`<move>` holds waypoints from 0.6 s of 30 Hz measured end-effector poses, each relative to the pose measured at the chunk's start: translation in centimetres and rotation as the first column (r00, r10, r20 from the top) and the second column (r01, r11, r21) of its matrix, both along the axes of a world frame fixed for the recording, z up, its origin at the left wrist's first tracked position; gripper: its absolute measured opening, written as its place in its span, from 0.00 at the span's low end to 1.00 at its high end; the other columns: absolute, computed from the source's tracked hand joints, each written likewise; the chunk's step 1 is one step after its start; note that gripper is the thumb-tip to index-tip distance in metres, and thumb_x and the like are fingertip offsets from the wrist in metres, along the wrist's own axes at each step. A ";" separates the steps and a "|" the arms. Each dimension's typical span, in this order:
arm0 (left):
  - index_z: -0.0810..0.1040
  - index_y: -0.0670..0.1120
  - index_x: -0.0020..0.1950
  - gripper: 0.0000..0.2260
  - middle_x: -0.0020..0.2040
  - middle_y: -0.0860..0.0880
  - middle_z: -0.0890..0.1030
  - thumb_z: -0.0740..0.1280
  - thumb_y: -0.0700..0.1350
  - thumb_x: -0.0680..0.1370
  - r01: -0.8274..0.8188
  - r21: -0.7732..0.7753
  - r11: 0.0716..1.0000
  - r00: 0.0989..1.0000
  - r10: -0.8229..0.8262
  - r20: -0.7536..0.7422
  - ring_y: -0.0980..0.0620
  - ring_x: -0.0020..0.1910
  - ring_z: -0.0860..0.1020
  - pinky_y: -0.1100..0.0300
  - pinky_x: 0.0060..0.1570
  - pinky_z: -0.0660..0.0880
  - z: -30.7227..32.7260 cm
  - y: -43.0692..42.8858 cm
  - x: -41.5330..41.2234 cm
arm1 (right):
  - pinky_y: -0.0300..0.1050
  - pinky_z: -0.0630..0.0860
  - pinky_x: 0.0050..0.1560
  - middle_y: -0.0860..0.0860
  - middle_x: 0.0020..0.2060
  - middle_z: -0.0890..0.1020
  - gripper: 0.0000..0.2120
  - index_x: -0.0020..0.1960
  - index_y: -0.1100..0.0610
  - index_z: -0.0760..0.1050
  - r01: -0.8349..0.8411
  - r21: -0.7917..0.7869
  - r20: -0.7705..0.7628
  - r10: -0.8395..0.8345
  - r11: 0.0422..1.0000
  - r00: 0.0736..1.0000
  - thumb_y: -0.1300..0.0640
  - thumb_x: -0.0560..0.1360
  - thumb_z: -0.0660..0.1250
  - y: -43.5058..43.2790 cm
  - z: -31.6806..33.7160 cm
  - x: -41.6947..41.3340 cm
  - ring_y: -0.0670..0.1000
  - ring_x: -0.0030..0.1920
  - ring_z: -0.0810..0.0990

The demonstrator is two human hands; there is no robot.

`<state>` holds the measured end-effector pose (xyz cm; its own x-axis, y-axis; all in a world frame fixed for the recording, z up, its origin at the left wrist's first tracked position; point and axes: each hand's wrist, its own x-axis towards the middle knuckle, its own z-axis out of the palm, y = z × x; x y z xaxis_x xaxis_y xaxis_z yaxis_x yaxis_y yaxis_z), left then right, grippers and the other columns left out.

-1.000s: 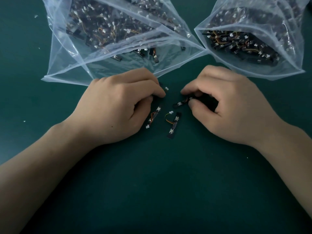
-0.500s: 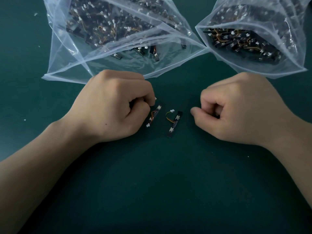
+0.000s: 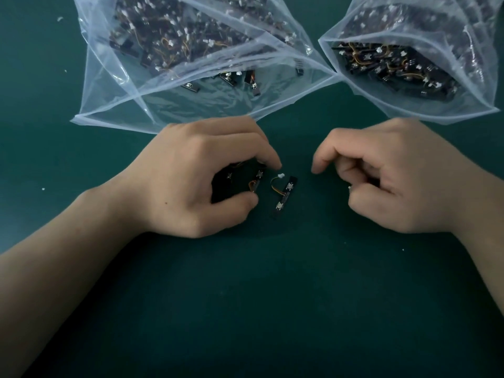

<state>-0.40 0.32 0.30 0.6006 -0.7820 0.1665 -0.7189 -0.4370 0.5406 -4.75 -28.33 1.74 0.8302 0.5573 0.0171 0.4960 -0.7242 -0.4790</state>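
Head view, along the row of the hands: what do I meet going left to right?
Left hand, the wired strip its fingers pinch → loose strip lying on the mat → right hand, seemingly pinching a white piece at its thumb.

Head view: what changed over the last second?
Right hand drew back rightward with the button board it pinched, now hidden in curled fingers. Left hand uncurled, thumb and forefinger closing round the left board. Middle board, left bag and right bag stayed.
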 end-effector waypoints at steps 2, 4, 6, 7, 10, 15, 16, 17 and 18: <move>0.83 0.50 0.62 0.17 0.59 0.56 0.80 0.72 0.54 0.76 -0.009 0.005 1.000 1.000 0.008 0.022 0.49 0.53 0.81 0.45 0.45 0.79 0.0 -0.1 -0.2 | 0.46 0.71 0.32 0.43 0.31 0.74 0.20 0.54 0.48 0.80 0.000 -0.008 0.013 0.000 1.000 1.000 0.55 0.65 0.60 0.1 0.1 -0.1 0.43 0.31 0.72; 0.83 0.50 0.63 0.22 0.59 0.55 0.80 0.71 0.63 0.77 -0.030 0.027 0.999 0.998 0.029 0.063 0.49 0.53 0.82 0.45 0.44 0.80 0.0 -0.3 -0.4 | 0.46 0.71 0.32 0.42 0.35 0.75 0.21 0.55 0.48 0.81 -0.008 0.017 0.031 0.008 1.000 0.999 0.58 0.65 0.61 0.5 -0.1 -0.3 0.43 0.32 0.72; 0.82 0.51 0.65 0.29 0.59 0.55 0.80 0.68 0.71 0.75 -0.061 0.053 0.997 0.994 0.057 0.090 0.48 0.51 0.82 0.46 0.43 0.80 0.0 -0.7 -0.7 | 0.46 0.72 0.35 0.42 0.40 0.76 0.21 0.55 0.49 0.82 -0.032 0.051 0.039 0.030 0.998 0.999 0.61 0.66 0.63 0.9 -0.6 -0.4 0.44 0.35 0.73; 0.82 0.53 0.65 0.30 0.58 0.55 0.80 0.68 0.73 0.75 -0.071 0.065 0.995 0.993 0.065 0.102 0.49 0.50 0.81 0.47 0.43 0.79 0.0 -0.8 -0.9 | 0.48 0.74 0.38 0.43 0.42 0.77 0.20 0.55 0.50 0.83 -0.047 0.070 0.044 0.044 0.996 0.998 0.63 0.67 0.64 1.1 -0.9 -0.5 0.45 0.38 0.75; 0.82 0.56 0.64 0.26 0.57 0.56 0.78 0.69 0.72 0.75 -0.087 0.081 0.993 0.986 0.074 0.151 0.51 0.46 0.78 0.49 0.40 0.78 -0.3 -1.2 -1.3 | 0.51 0.75 0.45 0.47 0.45 0.80 0.19 0.52 0.54 0.84 -0.087 0.128 0.086 0.077 0.988 0.993 0.68 0.67 0.64 1.4 -1.5 -0.4 0.51 0.45 0.78; 0.84 0.57 0.61 0.22 0.57 0.55 0.79 0.70 0.70 0.76 -0.111 0.058 0.992 0.981 0.100 0.166 0.50 0.43 0.78 0.50 0.38 0.77 -0.6 -1.2 -1.5 | 0.44 0.73 0.44 0.51 0.45 0.80 0.14 0.50 0.59 0.84 -0.025 0.230 0.161 -0.012 0.973 0.987 0.70 0.69 0.67 0.8 -1.4 0.1 0.50 0.44 0.79; 0.84 0.57 0.63 0.23 0.57 0.55 0.79 0.70 0.70 0.76 -0.118 0.057 0.991 0.979 0.107 0.172 0.49 0.44 0.79 0.49 0.38 0.77 -0.6 -1.3 -1.5 | 0.43 0.72 0.41 0.50 0.43 0.80 0.11 0.50 0.58 0.83 0.015 0.218 0.175 -0.054 0.976 0.983 0.67 0.71 0.68 0.6 -1.3 0.1 0.47 0.42 0.77; 0.83 0.56 0.65 0.24 0.57 0.55 0.79 0.69 0.69 0.76 -0.125 0.057 0.990 0.978 0.114 0.174 0.49 0.45 0.79 0.49 0.39 0.78 -0.6 -1.3 -1.5 | 0.44 0.70 0.38 0.47 0.40 0.78 0.08 0.50 0.55 0.82 0.052 0.203 0.180 -0.089 0.978 0.980 0.62 0.72 0.69 0.4 -1.2 0.1 0.45 0.38 0.75; 0.82 0.56 0.67 0.25 0.58 0.55 0.79 0.69 0.69 0.76 -0.132 0.058 0.990 0.977 0.120 0.174 0.49 0.47 0.80 0.49 0.40 0.78 -0.6 -1.3 -1.5 | 0.44 0.69 0.36 0.43 0.37 0.77 0.05 0.49 0.53 0.80 0.077 0.183 0.178 -0.110 0.980 0.978 0.57 0.73 0.69 0.3 -1.1 0.1 0.45 0.35 0.73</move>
<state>-1.91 -0.94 -0.25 0.6627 -0.7149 0.2230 -0.7343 -0.5620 0.3808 -4.66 -28.05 0.60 0.8513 0.4519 0.2666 0.5226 -0.6850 -0.5076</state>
